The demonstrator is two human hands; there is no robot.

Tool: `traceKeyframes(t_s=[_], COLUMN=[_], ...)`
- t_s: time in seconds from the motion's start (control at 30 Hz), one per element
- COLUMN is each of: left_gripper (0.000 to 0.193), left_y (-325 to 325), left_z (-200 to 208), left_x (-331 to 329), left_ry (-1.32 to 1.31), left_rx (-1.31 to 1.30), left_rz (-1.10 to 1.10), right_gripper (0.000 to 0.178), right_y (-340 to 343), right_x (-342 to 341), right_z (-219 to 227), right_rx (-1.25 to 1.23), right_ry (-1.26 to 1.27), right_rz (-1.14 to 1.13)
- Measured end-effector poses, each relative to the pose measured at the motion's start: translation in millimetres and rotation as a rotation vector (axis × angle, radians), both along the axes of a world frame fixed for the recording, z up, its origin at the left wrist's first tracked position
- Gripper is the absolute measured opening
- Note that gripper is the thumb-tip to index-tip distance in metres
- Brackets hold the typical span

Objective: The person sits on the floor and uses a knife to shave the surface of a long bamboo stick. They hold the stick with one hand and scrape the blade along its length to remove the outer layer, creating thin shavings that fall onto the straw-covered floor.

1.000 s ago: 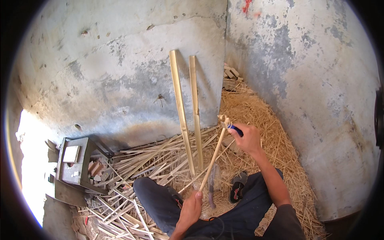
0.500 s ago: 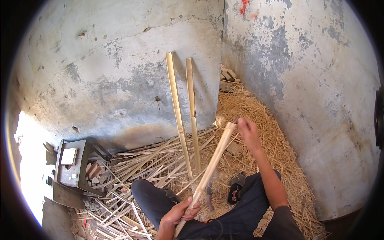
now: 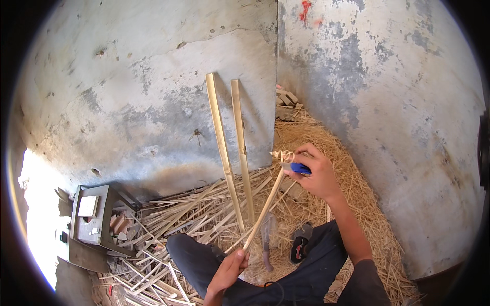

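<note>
My left hand [image 3: 229,270] is closed around the lower end of a pale bamboo strip [image 3: 263,213], which slants up and to the right. At the strip's upper end my right hand [image 3: 317,172] grips a small knife [image 3: 300,168] with a blue handle; its short grey blade touches the strip. A curled shaving [image 3: 282,154] stands just above the blade, by my fingers. On the floor between my legs lies a hand tool [image 3: 267,257] with a brownish handle, its upper part hard to make out.
Two long bamboo slats [image 3: 220,137] lean against the worn wall [image 3: 127,102]. Straw-like shavings [image 3: 352,199] heap up at the right, and loose strips [image 3: 194,204] cover the floor leftward. A dark wooden stool-like piece [image 3: 104,209] lies at the left; bricks [image 3: 287,97] sit in the corner.
The strip has turned and now shows a narrower face. My right hand stays at its upper end, the blue knife now plainly visible, with a curled shaving at the blade.
</note>
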State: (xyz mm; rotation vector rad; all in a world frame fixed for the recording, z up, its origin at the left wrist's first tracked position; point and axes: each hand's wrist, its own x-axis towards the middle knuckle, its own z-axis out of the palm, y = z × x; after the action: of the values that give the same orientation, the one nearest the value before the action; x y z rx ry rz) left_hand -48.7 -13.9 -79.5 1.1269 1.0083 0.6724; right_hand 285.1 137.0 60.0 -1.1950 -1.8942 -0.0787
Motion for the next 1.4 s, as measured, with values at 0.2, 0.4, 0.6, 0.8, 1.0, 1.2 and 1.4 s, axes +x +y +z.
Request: traceKeyframes(t_s=[0.2,0.4,0.6,0.8,1.0,1.2,1.4], left_gripper=[0.049,0.052,0.052,0.051,0.039,0.032,0.03], left_y=[-6,-12,-15,-14,-17,-19,-13], left_z=[17,25,22,13,17,9,11], left_x=[1,2,4,0,12,20,27], left_ry=[0.237,0.336,0.222,0.328,0.588,0.673,0.716], left_rx=[0.238,0.243,0.237,0.28,0.434,0.502,0.528], left_rz=[0.008,0.004,0.024,0.054,0.098,0.129,0.138], right_gripper=[0.022,0.017,0.023,0.018,0.022,0.02,0.018], right_y=[13,18,35,40,35,32,37], right_x=[14,6,2,-1,-10,-19,-19], right_z=[4,4,-5,-16,-30,-29,-34], right_rx=[0.024,0.022,-0.111,-0.09,-0.004,0.072,0.025], right_ry=[-0.269,-0.273,-0.068,-0.181,-0.507,-0.497,-0.352], right_rz=[0.069,0.104,0.163,0.194,0.032,-0.012,-0.043])
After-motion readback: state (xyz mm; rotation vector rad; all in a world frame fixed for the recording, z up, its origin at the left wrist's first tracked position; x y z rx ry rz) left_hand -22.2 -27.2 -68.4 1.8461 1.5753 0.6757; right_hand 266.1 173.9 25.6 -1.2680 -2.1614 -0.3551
